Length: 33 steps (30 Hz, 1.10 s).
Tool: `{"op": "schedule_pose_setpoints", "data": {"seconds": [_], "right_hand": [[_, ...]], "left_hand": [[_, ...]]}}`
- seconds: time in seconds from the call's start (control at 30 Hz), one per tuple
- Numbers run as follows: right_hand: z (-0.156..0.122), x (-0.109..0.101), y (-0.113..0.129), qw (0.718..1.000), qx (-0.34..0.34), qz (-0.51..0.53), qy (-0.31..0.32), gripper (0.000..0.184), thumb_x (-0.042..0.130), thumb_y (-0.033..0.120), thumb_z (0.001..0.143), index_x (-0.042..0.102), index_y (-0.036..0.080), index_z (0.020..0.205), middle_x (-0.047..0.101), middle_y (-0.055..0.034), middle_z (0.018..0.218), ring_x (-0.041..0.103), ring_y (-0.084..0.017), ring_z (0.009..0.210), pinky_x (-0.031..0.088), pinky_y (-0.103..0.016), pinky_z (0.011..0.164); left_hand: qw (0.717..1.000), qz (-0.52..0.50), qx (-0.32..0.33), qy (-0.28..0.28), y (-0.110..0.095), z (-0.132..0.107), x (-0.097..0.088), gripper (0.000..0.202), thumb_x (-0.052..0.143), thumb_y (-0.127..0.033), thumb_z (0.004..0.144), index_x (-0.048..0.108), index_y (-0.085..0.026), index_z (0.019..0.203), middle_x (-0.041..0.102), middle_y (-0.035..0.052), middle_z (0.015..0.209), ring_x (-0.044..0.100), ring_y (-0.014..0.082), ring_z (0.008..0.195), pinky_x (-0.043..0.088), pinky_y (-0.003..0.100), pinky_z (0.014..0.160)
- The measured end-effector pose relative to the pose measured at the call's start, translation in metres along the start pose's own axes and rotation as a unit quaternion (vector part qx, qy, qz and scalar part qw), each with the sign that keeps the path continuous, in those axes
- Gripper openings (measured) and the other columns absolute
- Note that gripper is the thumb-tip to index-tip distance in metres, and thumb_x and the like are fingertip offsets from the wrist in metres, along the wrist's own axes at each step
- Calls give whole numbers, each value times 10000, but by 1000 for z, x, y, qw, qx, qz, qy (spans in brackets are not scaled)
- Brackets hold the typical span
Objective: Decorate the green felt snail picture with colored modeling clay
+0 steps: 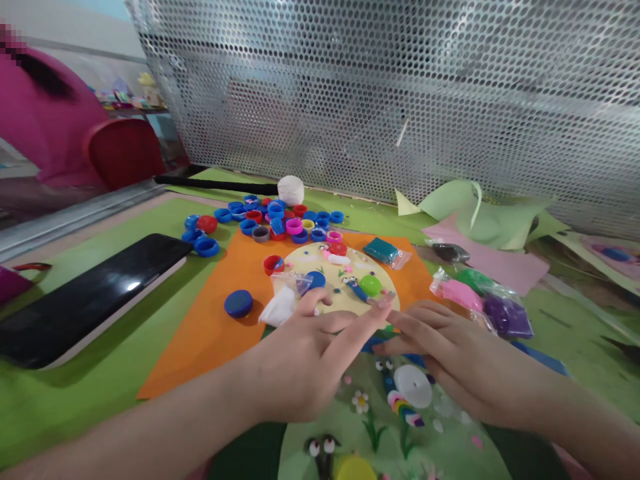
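My left hand reaches over the cards with fingers spread, its longest finger stretched to the right. My right hand comes from the other side, fingers stretched, with fingertips close to or touching the left fingertip. Whether something small lies between the fingertips, I cannot make out. Beneath them is a round pale green card with a clay snail, its shell a white cap. Behind lies a cream card with a blue clay snail and a green cap. A bag of white clay lies beside my left hand.
Several bottle caps are heaped at the back, near a white ball. A phone lies left on the green sheet. Bagged clay and paper scraps lie right. A perforated metal panel stands behind; a person in pink is at left.
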State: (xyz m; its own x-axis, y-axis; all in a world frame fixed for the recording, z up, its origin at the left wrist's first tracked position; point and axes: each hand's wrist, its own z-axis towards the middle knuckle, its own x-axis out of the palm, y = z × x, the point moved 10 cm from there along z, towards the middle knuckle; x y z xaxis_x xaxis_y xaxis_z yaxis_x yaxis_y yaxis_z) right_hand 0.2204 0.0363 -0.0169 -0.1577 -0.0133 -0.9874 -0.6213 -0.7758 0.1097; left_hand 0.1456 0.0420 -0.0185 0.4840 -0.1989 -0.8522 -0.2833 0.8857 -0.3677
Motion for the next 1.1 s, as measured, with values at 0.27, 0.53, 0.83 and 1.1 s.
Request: {"op": "schedule_pose_setpoints", "data": {"seconds": [0.27,0.53,0.83,1.1], "right_hand": [[-5,-4,-14,998,47,22,-30,755,318,15,774,33,247,1434,613,-53,1159,533,-222,1074,509,-399,799],[-4,-1,-8,999,17,46,-15,682,353,27,746,242,231,1387,605,-84,1085,563,-202,983,494,-374,796],[-3,0,-9,999,27,21,-18,713,323,-2,745,161,196,1410,582,-107,1132,513,-220,1058,484,-395,811],[0,-3,0,999,-11,32,-20,627,284,23,796,167,174,1394,622,-98,1069,517,-208,993,462,-374,787]], "left_hand": [[1000,-3,2,2,-1,1,0,768,275,4,760,-106,-161,1406,699,33,870,573,235,993,283,645,921],[1000,15,5,5,-2,2,0,777,267,18,757,-135,-144,1401,668,85,1025,576,217,1019,297,632,931],[1000,26,6,-5,-1,1,-1,792,265,11,734,-124,-145,1406,693,38,859,577,237,1021,341,614,902],[999,32,3,7,-1,1,0,780,282,7,755,-127,-123,1406,708,37,843,570,228,1021,332,590,940]]}}
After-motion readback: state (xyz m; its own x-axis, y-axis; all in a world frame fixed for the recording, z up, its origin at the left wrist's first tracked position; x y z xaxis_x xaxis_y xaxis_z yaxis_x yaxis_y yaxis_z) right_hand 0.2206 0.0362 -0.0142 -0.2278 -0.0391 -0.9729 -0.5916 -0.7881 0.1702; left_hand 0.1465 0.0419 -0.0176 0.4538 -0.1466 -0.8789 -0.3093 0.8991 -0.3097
